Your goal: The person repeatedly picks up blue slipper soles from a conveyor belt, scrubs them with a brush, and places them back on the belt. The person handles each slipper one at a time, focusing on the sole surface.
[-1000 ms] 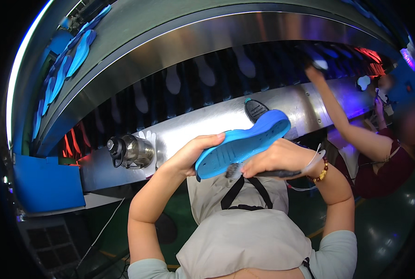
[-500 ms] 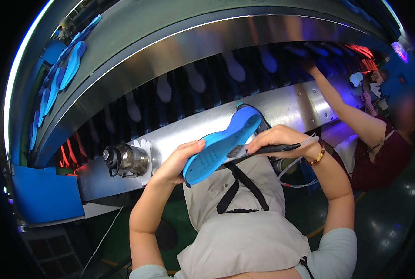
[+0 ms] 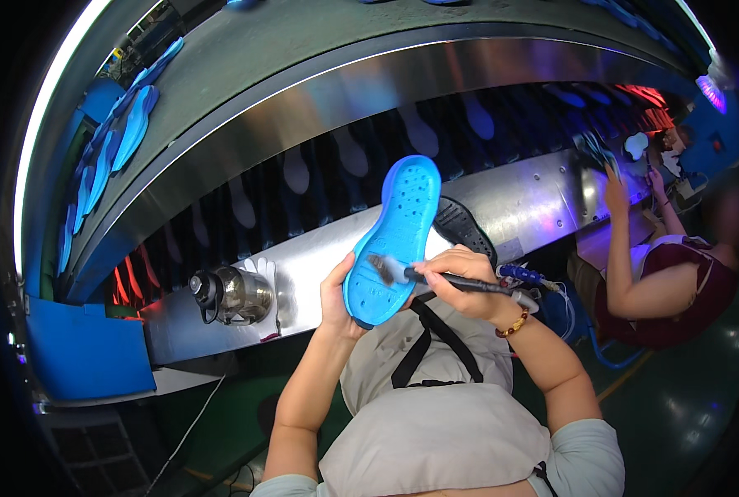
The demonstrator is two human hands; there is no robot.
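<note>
A bright blue shoe sole [image 3: 411,203] is held up in front of me, its dimpled inner side facing me. My left hand [image 3: 336,294] is closed around its lower left edge. In my right hand [image 3: 462,277] is a brush with a black handle [image 3: 473,285], and its bristles [image 3: 380,268] are on or just over the lower part of the sole. A thin tube runs by the handle's rear end near my wrist. Behind the sole, a black sole [image 3: 462,228] lies on the metal ledge [image 3: 307,269], partly hidden by my right hand.
On the ledge to the left stand a bottle with a black lid [image 3: 241,294] and a white glove [image 3: 266,272]. A slotted rack of soles [image 3: 297,170] runs behind. Above it, a belt [image 3: 303,41] carries blue soles [image 3: 133,128]. A co-worker [image 3: 668,282] sits at right.
The blue sole has turned more upright and its inner side faces me. The brush has shifted left onto its lower part. At right, the co-worker's arm has drawn back from the rack with something dark.
</note>
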